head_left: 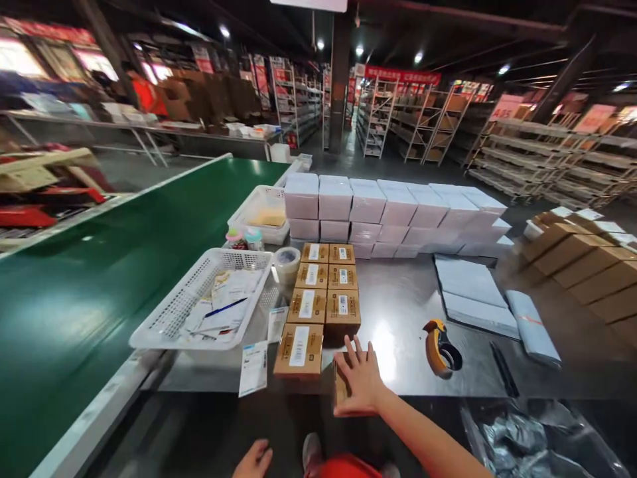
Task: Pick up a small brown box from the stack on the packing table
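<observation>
Box (341, 388): small brown carton at near table (398, 312) edge, mostly covered by right hand (362, 382); fingers spread flat on top. Just beside it, labelled cartons (323, 292) in two rows. Left hand (255, 460) low, loosely curled, empty.

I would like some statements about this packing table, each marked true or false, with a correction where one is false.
1. The right hand lies flat on a small cardboard box at the table's near edge. True.
2. The left hand holds the tape dispenser. False: the dispenser lies alone on the metal table, to the right of the right hand.
3. A blue pen lies in the white mesh basket among papers. True.
4. The labelled brown boxes are stacked on the green conveyor belt. False: they sit in two rows on the table.
</observation>
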`<move>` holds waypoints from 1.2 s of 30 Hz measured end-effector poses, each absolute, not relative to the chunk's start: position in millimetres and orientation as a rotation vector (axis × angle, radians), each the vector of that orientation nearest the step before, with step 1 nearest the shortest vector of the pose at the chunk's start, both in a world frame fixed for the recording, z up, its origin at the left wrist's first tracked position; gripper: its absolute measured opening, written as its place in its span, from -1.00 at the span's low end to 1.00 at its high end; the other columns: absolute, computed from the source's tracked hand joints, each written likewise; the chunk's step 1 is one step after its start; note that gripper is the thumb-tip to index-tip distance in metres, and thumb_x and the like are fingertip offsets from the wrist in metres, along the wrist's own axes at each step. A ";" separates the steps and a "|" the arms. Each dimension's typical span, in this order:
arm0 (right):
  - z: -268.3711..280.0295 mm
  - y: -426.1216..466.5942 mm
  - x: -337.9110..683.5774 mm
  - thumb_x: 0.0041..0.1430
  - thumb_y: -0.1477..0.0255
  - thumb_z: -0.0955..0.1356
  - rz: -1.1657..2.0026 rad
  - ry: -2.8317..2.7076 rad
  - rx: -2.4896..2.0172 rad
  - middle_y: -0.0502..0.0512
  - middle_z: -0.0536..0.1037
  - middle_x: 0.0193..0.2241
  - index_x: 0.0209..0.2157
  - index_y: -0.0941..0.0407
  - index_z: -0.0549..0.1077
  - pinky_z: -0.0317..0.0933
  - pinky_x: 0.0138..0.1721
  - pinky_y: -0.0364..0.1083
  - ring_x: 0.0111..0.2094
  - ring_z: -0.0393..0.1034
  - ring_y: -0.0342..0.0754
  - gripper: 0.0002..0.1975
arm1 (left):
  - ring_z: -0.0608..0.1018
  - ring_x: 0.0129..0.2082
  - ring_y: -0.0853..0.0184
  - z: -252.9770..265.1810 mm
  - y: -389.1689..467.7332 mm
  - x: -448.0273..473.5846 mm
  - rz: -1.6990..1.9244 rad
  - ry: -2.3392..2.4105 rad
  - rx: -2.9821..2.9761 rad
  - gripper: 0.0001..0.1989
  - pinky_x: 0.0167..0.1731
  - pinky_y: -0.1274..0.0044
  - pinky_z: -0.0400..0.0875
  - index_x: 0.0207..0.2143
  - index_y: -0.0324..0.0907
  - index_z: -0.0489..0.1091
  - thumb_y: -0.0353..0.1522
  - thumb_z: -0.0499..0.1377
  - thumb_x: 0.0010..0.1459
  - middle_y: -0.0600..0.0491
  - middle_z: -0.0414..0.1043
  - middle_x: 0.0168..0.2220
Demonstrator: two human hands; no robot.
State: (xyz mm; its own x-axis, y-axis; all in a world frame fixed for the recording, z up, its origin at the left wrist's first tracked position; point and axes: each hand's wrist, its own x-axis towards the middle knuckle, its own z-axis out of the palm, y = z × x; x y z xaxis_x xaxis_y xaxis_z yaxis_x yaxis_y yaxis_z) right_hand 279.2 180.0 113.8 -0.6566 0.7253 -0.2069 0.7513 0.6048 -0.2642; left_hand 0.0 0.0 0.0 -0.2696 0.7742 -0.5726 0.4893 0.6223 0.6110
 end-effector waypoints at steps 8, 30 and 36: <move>116.4 171.9 279.6 -0.36 -0.04 0.52 -0.540 2.750 1.038 0.44 -0.28 0.44 0.42 -0.06 -0.13 -0.52 0.17 0.62 0.35 -0.23 0.67 0.34 | 0.56 0.01 0.06 -24.6 53.8 50.2 0.486 1.627 1.052 -0.54 0.05 0.41 0.38 -0.22 -0.17 0.48 -0.11 0.11 -0.14 -0.19 0.55 -0.05; 97.0 125.1 394.1 0.15 -0.18 -0.16 -3.209 0.896 1.879 0.41 0.49 0.07 0.24 0.24 0.22 0.35 -0.04 0.21 0.02 0.46 0.23 -0.01 | 0.21 0.34 -0.04 151.1 110.1 159.8 0.870 1.185 0.968 0.11 0.31 0.29 0.16 0.34 -0.31 0.06 0.07 0.36 -0.14 -0.24 0.16 0.33; 77.3 117.2 384.5 0.02 0.11 0.46 -3.219 0.792 1.772 0.14 0.55 -0.05 0.02 0.02 0.39 0.36 -0.18 -0.03 -0.11 0.47 0.00 -0.45 | 0.35 0.26 0.10 165.7 152.1 136.6 0.712 1.571 1.437 -0.35 0.30 0.27 0.16 0.25 -0.29 0.27 -0.33 0.15 0.08 -0.15 0.29 0.27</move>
State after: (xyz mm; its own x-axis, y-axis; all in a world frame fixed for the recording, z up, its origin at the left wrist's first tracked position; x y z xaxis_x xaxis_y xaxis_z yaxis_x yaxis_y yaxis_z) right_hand 384.5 117.2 77.3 -0.4118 0.6759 -0.6112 -0.3153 -0.7350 -0.6003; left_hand 136.6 152.1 165.7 0.0410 0.9753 -0.2168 0.4796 0.1712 0.8606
